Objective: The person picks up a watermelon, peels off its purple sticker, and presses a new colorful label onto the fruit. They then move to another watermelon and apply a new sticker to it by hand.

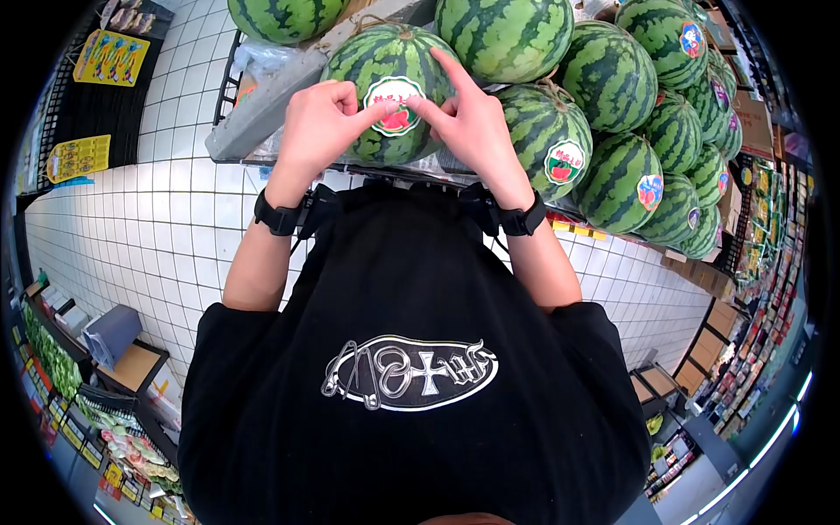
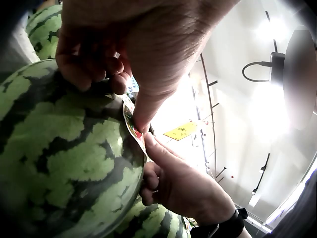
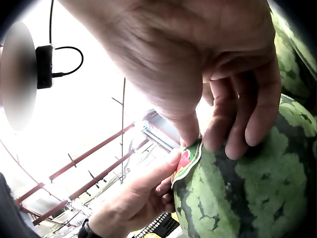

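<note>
In the head view a striped watermelon [image 1: 376, 66] bears a round white-edged label [image 1: 395, 118] with red print. The left hand [image 1: 319, 127] lies at its left side, its thumb on the label and its fingers bent. From the right, the right hand [image 1: 477, 131] touches the label with its thumb, index finger stretched over the rind. Both thumb tips nearly meet on the label. The left wrist view shows the left hand [image 2: 129, 44] over the melon [image 2: 64, 158]. In the right wrist view the right hand's fingers rest on the rind beside the label [image 3: 188, 161].
More watermelons [image 1: 612, 74] are piled to the right and behind, several with stickers. A grey ledge [image 1: 262, 114] runs along the display's left side. Black shelving [image 1: 105, 105] with yellow signs stands at far left, beyond white floor tiles [image 1: 184, 192].
</note>
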The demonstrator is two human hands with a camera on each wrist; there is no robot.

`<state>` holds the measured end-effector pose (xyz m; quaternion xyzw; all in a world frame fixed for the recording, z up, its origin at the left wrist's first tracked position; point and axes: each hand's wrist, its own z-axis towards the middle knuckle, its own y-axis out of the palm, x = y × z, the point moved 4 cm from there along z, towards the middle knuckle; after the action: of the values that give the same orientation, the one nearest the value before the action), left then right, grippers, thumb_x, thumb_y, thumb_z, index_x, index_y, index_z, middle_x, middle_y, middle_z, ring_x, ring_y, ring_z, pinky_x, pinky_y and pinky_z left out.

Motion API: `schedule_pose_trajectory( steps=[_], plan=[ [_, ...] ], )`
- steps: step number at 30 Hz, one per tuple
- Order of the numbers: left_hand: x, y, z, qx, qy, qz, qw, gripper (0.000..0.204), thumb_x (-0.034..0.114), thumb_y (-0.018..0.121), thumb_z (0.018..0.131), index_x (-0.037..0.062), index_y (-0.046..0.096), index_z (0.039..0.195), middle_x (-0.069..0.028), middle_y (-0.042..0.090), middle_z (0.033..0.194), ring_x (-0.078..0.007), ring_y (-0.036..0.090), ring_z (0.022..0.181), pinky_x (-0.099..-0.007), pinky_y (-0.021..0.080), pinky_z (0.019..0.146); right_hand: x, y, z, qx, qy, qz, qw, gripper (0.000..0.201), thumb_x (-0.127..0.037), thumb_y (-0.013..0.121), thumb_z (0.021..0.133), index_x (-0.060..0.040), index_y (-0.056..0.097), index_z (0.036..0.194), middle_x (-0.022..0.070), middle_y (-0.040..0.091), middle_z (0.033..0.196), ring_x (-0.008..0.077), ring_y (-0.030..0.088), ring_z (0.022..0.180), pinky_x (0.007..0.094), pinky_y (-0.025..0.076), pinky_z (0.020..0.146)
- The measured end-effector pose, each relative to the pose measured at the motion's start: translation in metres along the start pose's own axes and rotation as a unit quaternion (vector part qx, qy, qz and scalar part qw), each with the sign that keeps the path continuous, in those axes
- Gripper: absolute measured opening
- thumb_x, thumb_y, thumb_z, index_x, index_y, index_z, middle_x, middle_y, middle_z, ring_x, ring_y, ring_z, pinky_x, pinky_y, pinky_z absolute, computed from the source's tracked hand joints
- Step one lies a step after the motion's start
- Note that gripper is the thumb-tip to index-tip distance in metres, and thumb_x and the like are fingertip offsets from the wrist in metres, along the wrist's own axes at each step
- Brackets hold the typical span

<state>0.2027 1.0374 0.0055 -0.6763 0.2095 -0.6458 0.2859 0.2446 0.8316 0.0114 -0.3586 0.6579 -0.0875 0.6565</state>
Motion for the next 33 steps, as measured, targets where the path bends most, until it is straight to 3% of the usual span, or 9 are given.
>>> schedule_pose_trajectory(
  steps=[4, 7, 10, 13, 16, 22, 25, 28, 33],
  plan=[
    [-0.002, 0.001, -0.003, 0.005, 0.003, -0.001, 1.000, 0.063, 0.046, 0.088, 0.079, 0.0042, 0.044, 0.062, -0.0006, 0.042, 0.059, -0.0124, 0.039, 0.057, -0.0315, 0.033, 0.053, -0.002, 0.001, 0.000, 0.010, 0.012, 0.006, 1.000, 0.078, -0.043, 0.078, 0.089, -0.0076, 0.048, 0.152, 0.0142, 0.070, 0.067, 0.0298, 0.072, 0.062, 0.0395, 0.056, 0.063],
    [0.004, 0.001, 0.000, 0.000, -0.025, 0.052, 0.998, 0.066, 0.058, 0.084, 0.077, 0.0031, 0.051, 0.062, -0.0083, 0.054, 0.061, -0.0263, 0.054, 0.057, -0.0394, 0.044, 0.056, 0.000, 0.005, 0.002, 0.032, -0.014, -0.039, 0.999, 0.079, -0.046, 0.078, 0.088, -0.0075, 0.049, 0.152, 0.0150, 0.071, 0.067, 0.0323, 0.073, 0.065, 0.0419, 0.057, 0.065],
    [0.005, 0.001, 0.001, -0.023, -0.019, 0.081, 0.996, 0.068, 0.062, 0.083, 0.075, 0.0038, 0.051, 0.063, -0.0089, 0.056, 0.063, -0.0291, 0.058, 0.061, -0.0415, 0.046, 0.058, -0.001, 0.006, 0.005, 0.031, -0.014, -0.056, 0.998, 0.081, -0.048, 0.079, 0.087, -0.0071, 0.050, 0.151, 0.0158, 0.071, 0.068, 0.0348, 0.073, 0.067, 0.0437, 0.058, 0.066],
    [0.008, -0.001, -0.003, -0.019, 0.003, 0.095, 0.995, 0.067, 0.060, 0.085, 0.074, 0.0043, 0.049, 0.064, -0.0091, 0.057, 0.065, -0.0290, 0.059, 0.064, -0.0419, 0.046, 0.059, -0.005, 0.004, 0.005, 0.026, -0.014, -0.067, 0.997, 0.085, -0.049, 0.081, 0.083, -0.0069, 0.050, 0.150, 0.0173, 0.071, 0.069, 0.0367, 0.073, 0.068, 0.0447, 0.059, 0.067],
    [0.004, 0.000, -0.003, -0.001, 0.031, 0.070, 0.997, 0.065, 0.049, 0.089, 0.074, 0.0046, 0.043, 0.065, -0.0035, 0.046, 0.062, -0.0187, 0.044, 0.057, -0.0360, 0.037, 0.054, -0.009, 0.005, 0.003, 0.029, -0.028, -0.096, 0.995, 0.087, -0.048, 0.083, 0.082, -0.0070, 0.050, 0.150, 0.0180, 0.071, 0.070, 0.0373, 0.073, 0.069, 0.0453, 0.059, 0.067],
    [0.002, -0.004, -0.001, -0.050, 0.023, 0.040, 0.998, 0.061, 0.046, 0.091, 0.071, 0.0042, 0.047, 0.065, -0.0081, 0.054, 0.066, -0.0264, 0.055, 0.064, -0.0400, 0.045, 0.060, -0.012, 0.005, 0.000, 0.026, -0.029, -0.091, 0.995, 0.086, -0.043, 0.085, 0.080, -0.0078, 0.049, 0.150, 0.0184, 0.071, 0.070, 0.0374, 0.073, 0.069, 0.0450, 0.059, 0.068],
    [0.003, -0.007, -0.001, -0.065, 0.013, 0.024, 0.998, 0.058, 0.040, 0.092, 0.072, 0.0038, 0.047, 0.066, -0.0080, 0.054, 0.067, -0.0261, 0.055, 0.064, -0.0394, 0.044, 0.059, -0.012, 0.005, 0.000, 0.023, -0.035, -0.083, 0.996, 0.086, -0.040, 0.085, 0.081, -0.0087, 0.048, 0.152, 0.0179, 0.071, 0.069, 0.0367, 0.073, 0.069, 0.0443, 0.058, 0.068],
    [-0.001, -0.004, -0.003, -0.053, 0.042, -0.004, 0.998, 0.054, 0.029, 0.094, 0.072, 0.0032, 0.046, 0.070, -0.0029, 0.046, 0.068, -0.0162, 0.043, 0.061, -0.0334, 0.037, 0.056, -0.010, 0.005, -0.001, 0.013, -0.034, -0.067, 0.997, 0.085, -0.038, 0.085, 0.082, -0.0095, 0.047, 0.152, 0.0170, 0.071, 0.068, 0.0358, 0.073, 0.069, 0.0435, 0.058, 0.067],
    [0.000, -0.004, -0.008, -0.055, 0.104, 0.036, 0.992, 0.051, 0.025, 0.095, 0.069, 0.0038, 0.050, 0.077, -0.0030, 0.047, 0.074, -0.0176, 0.046, 0.064, -0.0338, 0.041, 0.059, -0.009, 0.006, -0.006, 0.008, -0.038, -0.057, 0.998, 0.084, -0.033, 0.085, 0.083, -0.0104, 0.047, 0.153, 0.0150, 0.071, 0.069, 0.0330, 0.073, 0.067, 0.0416, 0.057, 0.066]
  ],
)
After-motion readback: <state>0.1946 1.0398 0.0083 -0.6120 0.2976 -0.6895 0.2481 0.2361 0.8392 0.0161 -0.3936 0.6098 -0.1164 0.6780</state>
